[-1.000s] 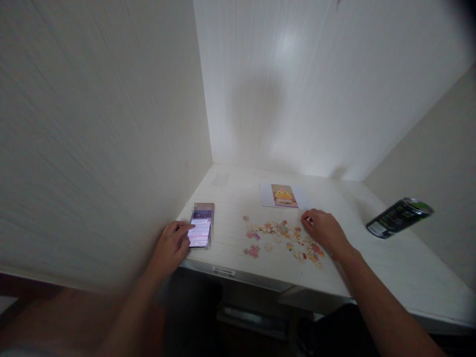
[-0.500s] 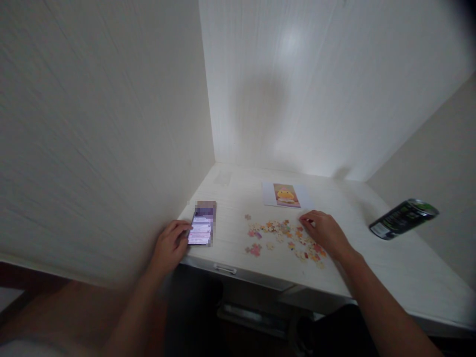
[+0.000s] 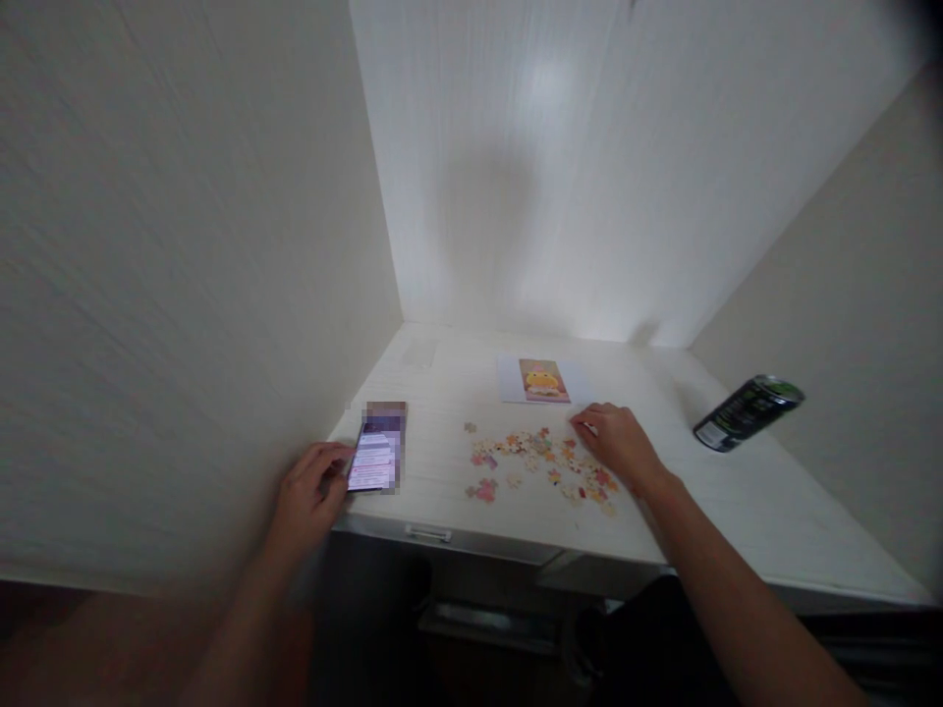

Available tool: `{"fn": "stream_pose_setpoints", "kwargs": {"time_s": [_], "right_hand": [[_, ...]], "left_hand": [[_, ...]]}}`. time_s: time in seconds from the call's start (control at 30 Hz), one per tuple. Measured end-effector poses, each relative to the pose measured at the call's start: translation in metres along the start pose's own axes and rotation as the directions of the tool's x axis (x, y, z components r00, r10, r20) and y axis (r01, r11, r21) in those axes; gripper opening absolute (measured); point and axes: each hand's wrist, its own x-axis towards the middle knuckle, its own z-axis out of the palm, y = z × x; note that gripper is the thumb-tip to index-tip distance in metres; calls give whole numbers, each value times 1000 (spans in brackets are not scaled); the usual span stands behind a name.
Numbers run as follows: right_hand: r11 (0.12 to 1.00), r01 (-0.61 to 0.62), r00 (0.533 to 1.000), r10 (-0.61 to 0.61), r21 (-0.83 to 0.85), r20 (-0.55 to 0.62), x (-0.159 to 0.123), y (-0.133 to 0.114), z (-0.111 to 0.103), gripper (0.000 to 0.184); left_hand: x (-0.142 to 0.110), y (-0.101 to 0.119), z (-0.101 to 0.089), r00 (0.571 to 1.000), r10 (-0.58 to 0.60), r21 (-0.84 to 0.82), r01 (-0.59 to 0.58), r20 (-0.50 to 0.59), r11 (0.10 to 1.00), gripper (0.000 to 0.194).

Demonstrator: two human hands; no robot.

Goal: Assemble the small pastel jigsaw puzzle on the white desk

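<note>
My left hand rests at the left edge of a lit smartphone lying on the desk. Its fingers are loosely bent and apart, with the tips at the phone's side. My right hand lies just beyond the right part of a scatter of jigsaw puzzle pieces. Thumb and forefinger come together there, and whatever is between them is too small to make out. A few pink pieces sit together nearer the desk's front edge. Behind the pieces lies a picture card with a yellow figure on it.
A dark drink can stands on the right of the white desk. A flat pale scrap lies at the back left. Walls enclose the desk at the left, back and right. A drawer handle shows on the front.
The whole view has shifted, so desk and things appear further left. Both hands keep about the same places beside the phone and the puzzle pieces.
</note>
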Motion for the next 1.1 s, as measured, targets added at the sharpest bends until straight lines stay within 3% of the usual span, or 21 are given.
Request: {"fn": "stream_pose_setpoints", "kwargs": {"time_s": [0.3, 0.53, 0.63, 0.77, 0.93, 1.1], "right_hand": [[979, 28, 991, -54, 204, 124, 5, -18, -12, 23], [974, 0, 988, -35, 228, 151, 15, -24, -9, 24], [980, -6, 995, -15, 198, 103, 19, -22, -9, 22], [984, 32, 996, -46, 176, 76, 19, -21, -11, 24], [968, 73, 987, -104, 242, 121, 0, -13, -24, 22], [940, -68, 964, -24, 335, 264, -23, 4, -35, 25]], "left_hand": [[2, 1, 0, 998, -52, 11, 52, 27, 999, 29], [7, 7, 4, 993, -14, 81, 5, 119, 997, 68], [8, 8, 5, 996, 6, 95, -15, 93, 995, 71], [7, 10, 6, 998, -46, 88, 42, 44, 995, 73], [5, 7, 7, 997, -77, 83, 78, -12, 994, 68], [4, 4, 9, 991, -126, 33, 128, -40, 991, 69]]}}
